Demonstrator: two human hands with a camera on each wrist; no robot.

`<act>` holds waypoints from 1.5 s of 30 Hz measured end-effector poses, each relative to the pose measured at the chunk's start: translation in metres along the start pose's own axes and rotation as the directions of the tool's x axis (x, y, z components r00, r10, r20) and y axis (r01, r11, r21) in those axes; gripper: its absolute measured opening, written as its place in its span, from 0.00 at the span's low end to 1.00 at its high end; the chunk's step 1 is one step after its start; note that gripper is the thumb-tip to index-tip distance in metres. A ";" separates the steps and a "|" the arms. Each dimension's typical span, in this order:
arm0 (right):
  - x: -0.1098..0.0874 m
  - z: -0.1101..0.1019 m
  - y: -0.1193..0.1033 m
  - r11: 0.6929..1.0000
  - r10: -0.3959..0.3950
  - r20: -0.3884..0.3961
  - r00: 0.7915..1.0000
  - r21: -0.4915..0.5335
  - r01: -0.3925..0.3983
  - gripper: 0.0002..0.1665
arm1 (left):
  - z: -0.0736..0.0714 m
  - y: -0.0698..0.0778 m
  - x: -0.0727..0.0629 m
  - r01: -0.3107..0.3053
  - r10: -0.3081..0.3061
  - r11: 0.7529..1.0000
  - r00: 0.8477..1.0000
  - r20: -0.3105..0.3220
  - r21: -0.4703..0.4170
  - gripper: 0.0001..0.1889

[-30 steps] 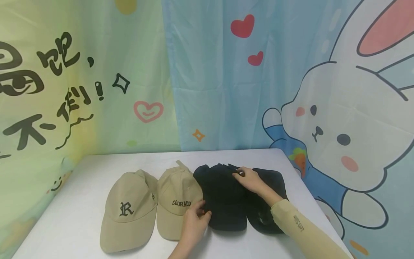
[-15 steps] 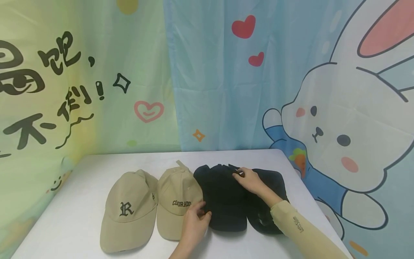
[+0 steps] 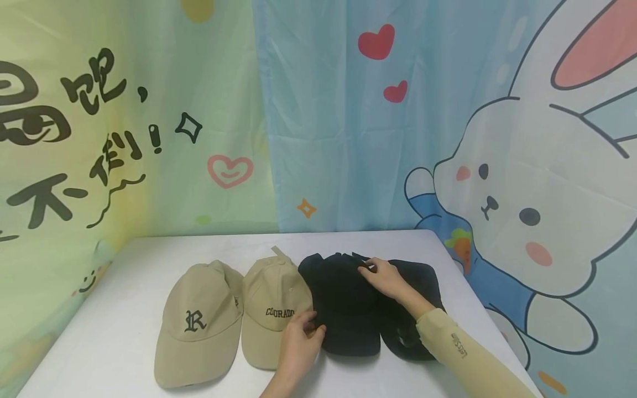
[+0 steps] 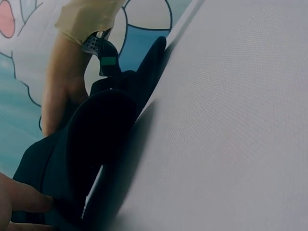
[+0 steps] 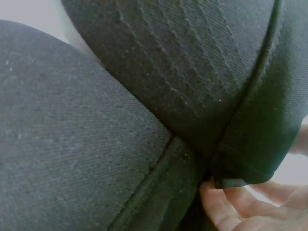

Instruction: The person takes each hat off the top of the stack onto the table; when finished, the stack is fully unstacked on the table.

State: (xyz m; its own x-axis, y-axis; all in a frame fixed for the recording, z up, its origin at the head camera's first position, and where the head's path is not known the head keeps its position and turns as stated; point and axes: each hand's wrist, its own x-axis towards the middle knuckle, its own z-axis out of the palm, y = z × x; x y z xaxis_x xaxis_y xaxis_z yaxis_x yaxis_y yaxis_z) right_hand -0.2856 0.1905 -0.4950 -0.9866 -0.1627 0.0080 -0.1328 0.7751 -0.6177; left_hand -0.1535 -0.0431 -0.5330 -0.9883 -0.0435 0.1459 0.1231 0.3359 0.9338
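Two black caps lie side by side. My left hand (image 3: 300, 340) pinches the left side of the nearer-to-middle black cap (image 3: 343, 315), where crown and brim meet. At that cap's upper right, my right hand (image 3: 387, 278) pinches the back edge by the strap. In the right wrist view the right fingers (image 5: 257, 202) sit beneath the dark cloth edge. The second black cap (image 3: 417, 276) lies partly behind the right wrist. To the left are a beige cap (image 3: 275, 284) lettered "COLORADO", partly covered by my left hand, and a beige cap (image 3: 196, 298) with an R.
The caps stand in a row on a white table (image 3: 124, 320), brims toward me. Behind the table hangs a printed curtain (image 3: 318, 121) with hearts and a rabbit. A dark wrist device (image 4: 107, 55) shows on the right arm.
Both hands keep their places on the black cap and the caps have not moved. The whole view shifts very slightly.
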 end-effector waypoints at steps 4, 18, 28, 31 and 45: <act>0.000 -0.001 0.000 1.000 0.004 -0.002 1.000 0.000 -0.004 0.29 | 0.000 0.000 -0.001 -0.006 0.006 1.000 1.000 -0.011 0.010 0.18; -0.003 -0.005 -0.003 1.000 -0.007 -0.012 1.000 -0.022 0.007 0.28 | 0.001 0.005 0.000 -0.008 0.009 1.000 0.999 -0.040 0.030 0.16; -0.004 -0.012 -0.004 0.998 -0.053 -0.042 0.998 -0.043 0.051 0.26 | 0.003 0.006 0.000 -0.035 0.036 0.999 0.998 -0.060 0.019 0.14; -0.003 -0.018 -0.005 0.998 -0.054 -0.041 0.998 -0.026 0.053 0.27 | 0.003 0.008 0.000 -0.059 0.060 0.998 0.996 -0.072 0.016 0.14; -0.004 -0.060 0.002 1.000 -0.015 -0.102 0.995 0.020 0.017 0.31 | 0.013 0.044 0.003 -0.123 0.137 0.972 0.989 0.057 -0.198 0.15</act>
State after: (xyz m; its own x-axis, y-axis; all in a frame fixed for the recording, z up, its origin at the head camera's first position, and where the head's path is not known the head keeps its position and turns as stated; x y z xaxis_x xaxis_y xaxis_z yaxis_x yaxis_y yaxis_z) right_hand -0.2872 0.2294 -0.4486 -0.9890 -0.1112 0.0976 -0.1479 0.7595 -0.6334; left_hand -0.1520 -0.0161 -0.4961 -0.9657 0.0563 0.2537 0.2593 0.1462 0.9547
